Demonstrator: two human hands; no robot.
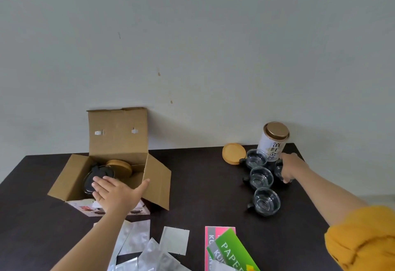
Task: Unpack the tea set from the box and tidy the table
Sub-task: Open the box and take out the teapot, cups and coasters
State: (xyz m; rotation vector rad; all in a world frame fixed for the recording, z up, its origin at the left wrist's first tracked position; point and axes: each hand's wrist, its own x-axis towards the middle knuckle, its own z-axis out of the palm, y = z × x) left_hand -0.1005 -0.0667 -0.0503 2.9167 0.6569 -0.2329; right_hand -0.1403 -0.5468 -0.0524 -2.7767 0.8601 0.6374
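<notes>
An open cardboard box (119,142) stands at the left of the dark table (203,185). Inside it lie a black-framed glass teapot (89,178) and a bamboo lid (119,167). My left hand (116,193) is spread over the box's front opening, fingers straight above the teapot, thumb near the right flap. Three glass cups with black handles (261,177) sit in a cluster at the right. My right hand (287,169) grips a fourth glass cup (277,169) at the cluster's right side, mostly hidden by the hand.
A white tea tin with a gold lid (272,142) stands behind the cups, beside a round bamboo coaster (234,154). Silver foil packets (136,247), a white sachet (174,239) and pink and green paper packs (226,249) lie along the front edge. A wall backs the table.
</notes>
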